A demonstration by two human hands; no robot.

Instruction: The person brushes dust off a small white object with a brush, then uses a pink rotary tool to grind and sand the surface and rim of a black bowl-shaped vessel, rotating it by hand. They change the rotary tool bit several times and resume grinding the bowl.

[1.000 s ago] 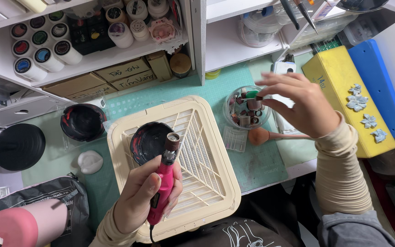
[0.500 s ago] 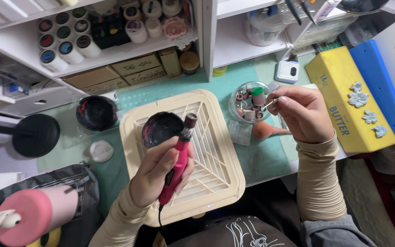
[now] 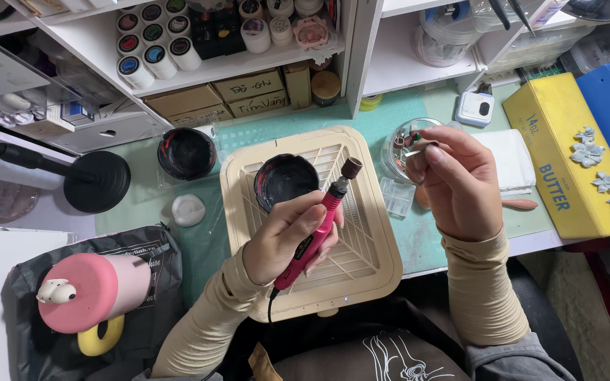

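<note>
White shelves (image 3: 248, 67) run from ten to two o'clock. A green mat (image 3: 383, 120) covers the desk (image 3: 531, 243) at centre.

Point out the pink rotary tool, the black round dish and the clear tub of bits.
pink rotary tool (image 3: 312, 240), head view, on its pink handle.
black round dish (image 3: 285, 182), head view, on its dark middle.
clear tub of bits (image 3: 397, 144), head view, on its left rim.

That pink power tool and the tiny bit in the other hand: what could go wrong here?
The left hand holds the pink tool with its sanding tip bare and pointing up; it might nick the fingers nearby. The right hand pinches a thin bit over the clear dish; it could slip and fall among the clutter.
</note>
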